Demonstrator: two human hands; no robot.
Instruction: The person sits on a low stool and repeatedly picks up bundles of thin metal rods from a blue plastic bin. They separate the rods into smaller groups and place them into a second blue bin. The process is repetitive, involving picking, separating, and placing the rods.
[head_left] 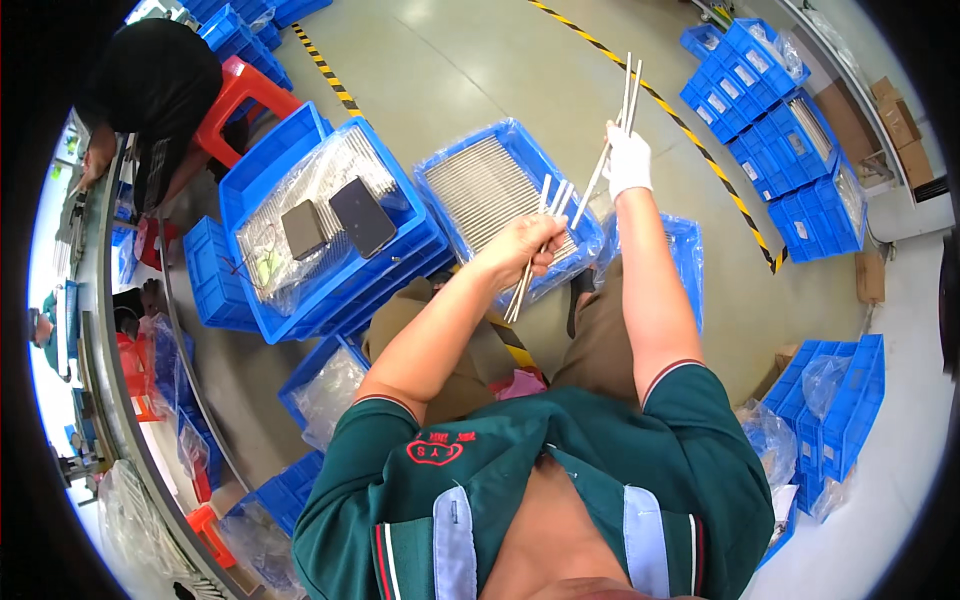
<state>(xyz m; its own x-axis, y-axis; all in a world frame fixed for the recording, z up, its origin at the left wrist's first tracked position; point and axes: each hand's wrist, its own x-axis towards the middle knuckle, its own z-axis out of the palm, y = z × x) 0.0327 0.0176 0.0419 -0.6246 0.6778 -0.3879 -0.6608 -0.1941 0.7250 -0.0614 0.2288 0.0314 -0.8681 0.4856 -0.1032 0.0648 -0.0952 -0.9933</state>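
Some thin silver rods (519, 292) are in the bare left hand (527, 246), its fingers curled around them. At 2 o'clock from it, the right hand (628, 160), in a white glove, has its fingers closed on a few more rods. Lots of rods lie in a blue bin (553, 178) at 11 o'clock from the left hand, and a black phone (363, 217) lies at 9 o'clock.

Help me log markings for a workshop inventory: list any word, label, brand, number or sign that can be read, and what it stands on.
Green shirt: red emblem with lettering on the chest; wording not copied here.
Stacked blue bins, right side: white labels, too small to read.
Metal rods in both hands: no readable marking.
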